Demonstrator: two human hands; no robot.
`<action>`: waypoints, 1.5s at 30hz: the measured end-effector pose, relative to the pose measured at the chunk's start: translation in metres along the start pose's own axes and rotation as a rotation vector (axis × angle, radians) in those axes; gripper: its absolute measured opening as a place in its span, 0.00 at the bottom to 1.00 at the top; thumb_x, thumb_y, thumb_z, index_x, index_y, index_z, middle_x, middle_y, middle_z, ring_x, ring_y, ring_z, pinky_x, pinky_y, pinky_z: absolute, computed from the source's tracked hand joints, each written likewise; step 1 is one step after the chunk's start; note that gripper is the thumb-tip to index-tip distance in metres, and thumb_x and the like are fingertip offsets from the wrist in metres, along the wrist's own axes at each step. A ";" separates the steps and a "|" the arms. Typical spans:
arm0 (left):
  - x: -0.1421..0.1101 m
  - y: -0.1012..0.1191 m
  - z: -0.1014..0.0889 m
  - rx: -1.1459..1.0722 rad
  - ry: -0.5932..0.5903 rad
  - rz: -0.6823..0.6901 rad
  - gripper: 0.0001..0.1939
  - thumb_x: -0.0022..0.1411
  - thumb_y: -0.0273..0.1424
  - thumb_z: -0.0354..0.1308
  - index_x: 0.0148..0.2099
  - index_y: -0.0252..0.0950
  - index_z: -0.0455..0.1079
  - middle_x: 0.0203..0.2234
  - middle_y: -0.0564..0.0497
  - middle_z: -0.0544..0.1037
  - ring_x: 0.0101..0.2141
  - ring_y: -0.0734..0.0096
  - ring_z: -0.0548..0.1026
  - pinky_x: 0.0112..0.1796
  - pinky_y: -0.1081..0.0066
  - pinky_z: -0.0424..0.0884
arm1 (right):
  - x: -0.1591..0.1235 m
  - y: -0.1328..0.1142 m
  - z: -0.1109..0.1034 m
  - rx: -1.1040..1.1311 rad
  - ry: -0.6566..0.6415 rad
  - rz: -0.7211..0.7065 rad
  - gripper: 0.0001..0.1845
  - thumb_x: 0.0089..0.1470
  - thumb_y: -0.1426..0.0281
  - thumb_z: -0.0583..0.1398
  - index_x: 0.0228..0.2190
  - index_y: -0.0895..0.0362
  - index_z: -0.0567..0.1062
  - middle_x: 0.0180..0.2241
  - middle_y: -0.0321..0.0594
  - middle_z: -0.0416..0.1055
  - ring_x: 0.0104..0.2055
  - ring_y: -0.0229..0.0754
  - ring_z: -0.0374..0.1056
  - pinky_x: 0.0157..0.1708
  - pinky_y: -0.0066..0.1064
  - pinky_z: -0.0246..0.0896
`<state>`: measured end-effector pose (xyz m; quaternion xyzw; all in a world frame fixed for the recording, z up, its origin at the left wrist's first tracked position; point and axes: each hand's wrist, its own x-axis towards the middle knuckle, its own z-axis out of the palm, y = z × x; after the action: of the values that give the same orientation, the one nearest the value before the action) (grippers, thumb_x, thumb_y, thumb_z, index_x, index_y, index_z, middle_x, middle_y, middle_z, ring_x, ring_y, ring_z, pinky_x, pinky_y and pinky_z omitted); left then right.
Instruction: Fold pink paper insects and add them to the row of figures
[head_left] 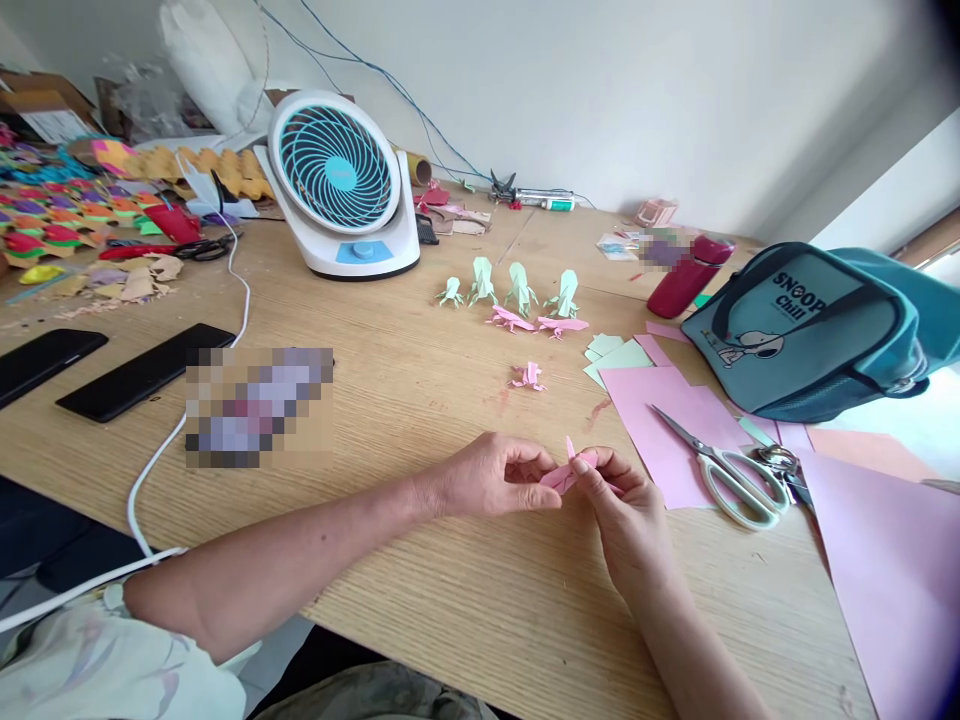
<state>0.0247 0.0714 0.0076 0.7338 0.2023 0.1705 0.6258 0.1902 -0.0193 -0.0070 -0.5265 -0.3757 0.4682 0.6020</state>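
Note:
A small folded pink paper figure (556, 477) is held just above the table near its front edge. My right hand (634, 515) pinches it between thumb and fingers. From the other side, my left hand (491, 475) has its thumb and fingertips closed about the figure's left end. One narrow pink point sticks up between the hands, and part of the folds is hidden by the right fingers. Beyond my hands lies a pink origami frog-like figure (529, 376). Further back are two long pink origami insects (562, 326) and a row of several pale green origami insects (519, 288).
Scissors (739, 480) and pink paper sheets (660, 410) lie to the right, by a teal bag (795, 330) and a red bottle (690, 277). A fan (337, 180) stands at the back left. Dark phone-like slabs (146, 370) and a white cable (161, 450) are at left.

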 end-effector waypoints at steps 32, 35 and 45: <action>-0.006 -0.005 0.014 0.001 -0.029 0.061 0.22 0.64 0.47 0.57 0.37 0.30 0.77 0.29 0.47 0.81 0.32 0.69 0.80 0.36 0.73 0.77 | -0.014 -0.006 0.000 -0.485 -0.075 -0.523 0.05 0.61 0.71 0.60 0.31 0.53 0.72 0.27 0.35 0.66 0.30 0.39 0.64 0.31 0.34 0.62; -0.007 -0.002 0.012 0.144 -0.027 0.126 0.21 0.67 0.43 0.54 0.40 0.30 0.78 0.32 0.47 0.82 0.34 0.69 0.80 0.37 0.75 0.75 | -0.013 -0.005 -0.001 -0.473 -0.079 -0.496 0.05 0.61 0.70 0.60 0.31 0.52 0.72 0.28 0.36 0.66 0.30 0.40 0.65 0.32 0.34 0.62; -0.008 -0.001 0.008 0.382 -0.006 0.310 0.21 0.72 0.37 0.46 0.41 0.29 0.76 0.31 0.45 0.81 0.33 0.71 0.80 0.35 0.78 0.72 | -0.015 -0.008 0.000 -0.367 -0.115 -0.411 0.05 0.60 0.70 0.61 0.30 0.52 0.73 0.28 0.35 0.67 0.31 0.39 0.67 0.34 0.35 0.63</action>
<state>0.0214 0.0603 0.0050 0.8614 0.1142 0.2211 0.4428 0.1876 -0.0334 0.0014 -0.5120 -0.5867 0.2895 0.5567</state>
